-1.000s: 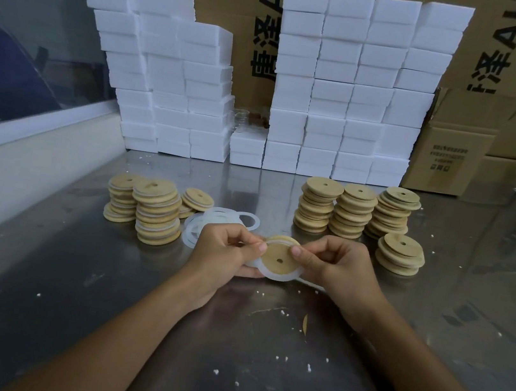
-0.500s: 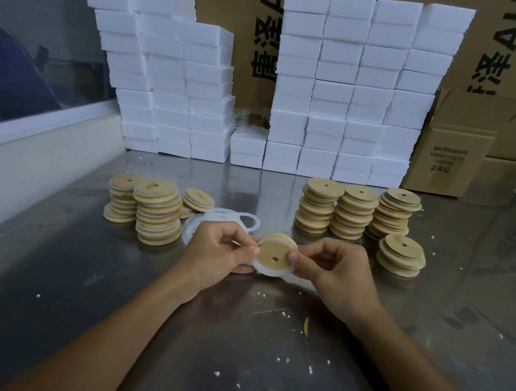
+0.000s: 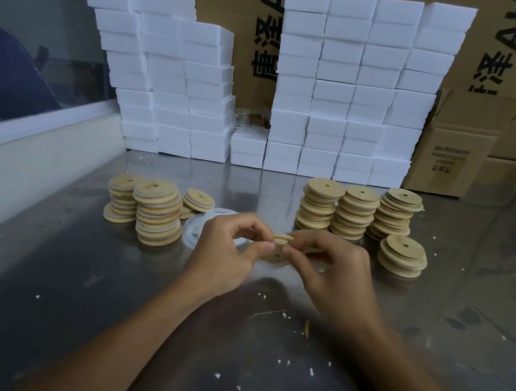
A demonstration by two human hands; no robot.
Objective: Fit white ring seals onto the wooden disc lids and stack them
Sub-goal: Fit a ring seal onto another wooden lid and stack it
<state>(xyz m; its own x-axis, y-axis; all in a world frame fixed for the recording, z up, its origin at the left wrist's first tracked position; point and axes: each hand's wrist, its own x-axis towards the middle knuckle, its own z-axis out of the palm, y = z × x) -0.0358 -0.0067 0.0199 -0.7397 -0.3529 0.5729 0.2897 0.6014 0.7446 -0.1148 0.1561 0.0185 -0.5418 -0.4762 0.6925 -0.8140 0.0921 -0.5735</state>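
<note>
A round wooden disc lid with a centre hole and a white ring seal around its rim is held above the steel table, tilted nearly edge-on. My left hand pinches its left side and my right hand its right side. Loose white ring seals lie on the table just behind my left hand. Left of them stand stacks of lids with white seals. To the right stand taller stacks of bare wooden lids and a short stack.
White foam blocks are piled in a wall along the back of the steel table, with cardboard boxes behind and at the right. A window ledge runs along the left. White crumbs dot the table.
The lid has turned from facing me flat to nearly edge-on, and both hands have closed in around it. The ring seal sits tighter on the rim than a second ago.
</note>
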